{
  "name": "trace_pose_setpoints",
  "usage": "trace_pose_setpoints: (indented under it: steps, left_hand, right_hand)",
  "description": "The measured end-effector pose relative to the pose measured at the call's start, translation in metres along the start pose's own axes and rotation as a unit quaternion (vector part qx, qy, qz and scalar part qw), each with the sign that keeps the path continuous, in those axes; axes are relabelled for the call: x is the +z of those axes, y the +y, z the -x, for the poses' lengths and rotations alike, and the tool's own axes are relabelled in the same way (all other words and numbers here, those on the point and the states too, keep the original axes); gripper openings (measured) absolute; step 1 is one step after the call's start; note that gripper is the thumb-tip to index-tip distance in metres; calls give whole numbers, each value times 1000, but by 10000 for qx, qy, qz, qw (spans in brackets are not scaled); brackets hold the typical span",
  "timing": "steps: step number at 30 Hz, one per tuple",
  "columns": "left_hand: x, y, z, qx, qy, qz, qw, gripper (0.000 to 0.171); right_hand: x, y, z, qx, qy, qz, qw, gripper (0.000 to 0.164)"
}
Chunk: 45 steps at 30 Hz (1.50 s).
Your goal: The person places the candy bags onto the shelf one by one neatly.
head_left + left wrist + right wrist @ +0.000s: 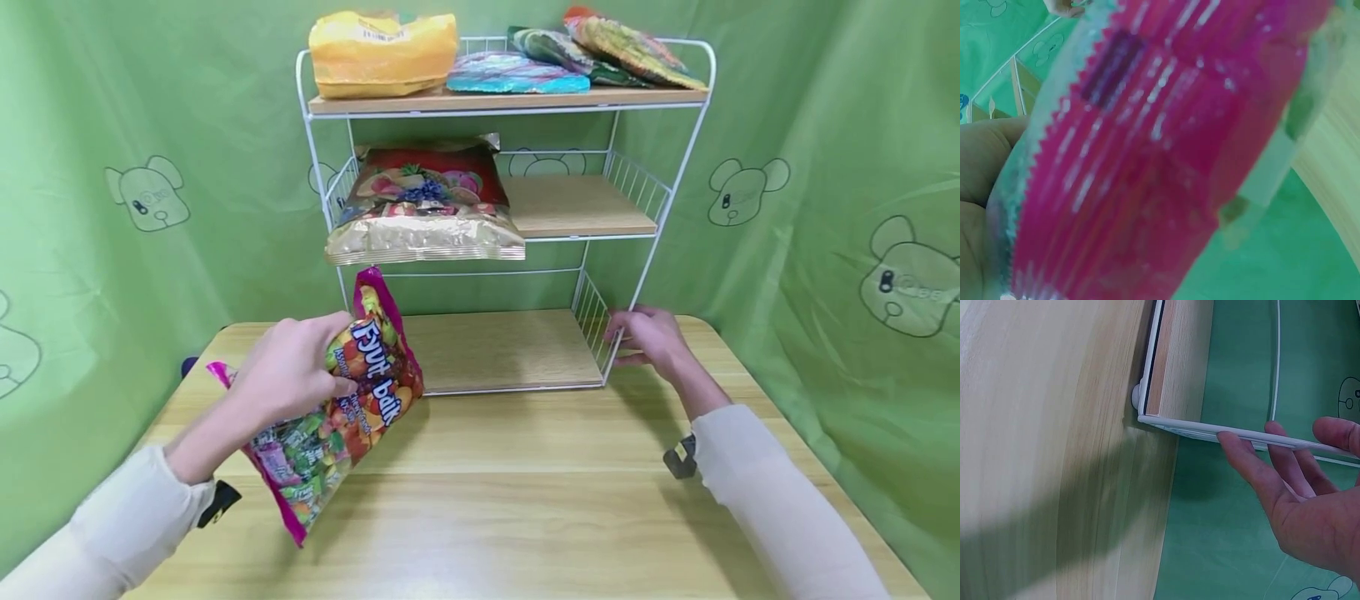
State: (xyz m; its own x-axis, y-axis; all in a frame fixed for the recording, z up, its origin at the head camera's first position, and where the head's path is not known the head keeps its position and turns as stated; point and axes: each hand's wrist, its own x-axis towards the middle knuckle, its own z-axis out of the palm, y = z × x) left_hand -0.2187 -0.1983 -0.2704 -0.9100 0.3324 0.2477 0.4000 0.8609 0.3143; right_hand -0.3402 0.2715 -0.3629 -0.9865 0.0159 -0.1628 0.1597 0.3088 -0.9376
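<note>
My left hand (288, 367) grips a candy bag (367, 379) with magenta ends and colourful fruit print, tilted in front of the bottom shelf's left side. In the left wrist view, the bag's magenta sealed end (1147, 144) fills most of the picture, with part of the hand (988, 187) at the left. My right hand (652, 337) holds the front right post of the white wire shelf rack (651, 258), low down. In the right wrist view, the thumb lies on one side of the post and the fingers (1257, 469) meet it from the other.
A gold and red candy bag (431, 196) lies on the left of the middle shelf, overhanging its front. On the top shelf lie a yellow bag (382, 54), a blue bag (517, 73) and more flat packs (630, 50). The rack stands on a wooden table (487, 517) before green cloth.
</note>
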Motion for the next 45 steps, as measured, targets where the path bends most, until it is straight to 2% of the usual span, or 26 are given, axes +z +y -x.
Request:
trace_pose_setpoints:
  steps: [9, 15, 20, 24, 27, 29, 34, 37, 41, 45]
  left_hand:
    - [21, 9, -23, 163, 287, 220, 9992, 47]
    - [38, 17, -42, 140, 603, 681, 9958, 50]
    - [55, 22, -56, -114, 921, 997, 9907, 52]
    - [68, 26, -68, -385, 1255, 1360, 9820, 55]
    - [79, 26, -78, -634, 1504, 1654, 9726, 59]
    - [87, 25, -84, -814, 1636, 1955, 9635, 63]
    - [109, 21, -98, -1317, 1937, 2830, 9301, 65]
    - [124, 18, -105, -1569, 2088, 3173, 9116, 61]
    - [141, 14, -110, -1869, 2041, 3559, 8926, 59]
    - [149, 4, -113, -2311, 1940, 3848, 8723, 60]
  right_hand:
    - [1, 0, 3, -73, 71, 22, 9999, 53]
    - [2, 0, 4, -120, 94, 4, 9999, 54]
    - [3, 0, 4, -60, 88, -30, 9999, 54]
    - [3, 0, 4, -36, 119, -42, 9999, 53]
    - [2, 0, 4, -17, 147, -52, 9999, 54]
    - [2, 0, 4, -6, 150, -59, 9999, 55]
    - [0, -1, 4, 10, 138, -35, 9999, 53]
    - [0, -1, 5, -1, 141, -27, 9999, 55]
    - [0, -1, 6, -29, 184, -15, 9998, 55]
    - [4, -3, 6, -42, 188, -113, 9998, 55]
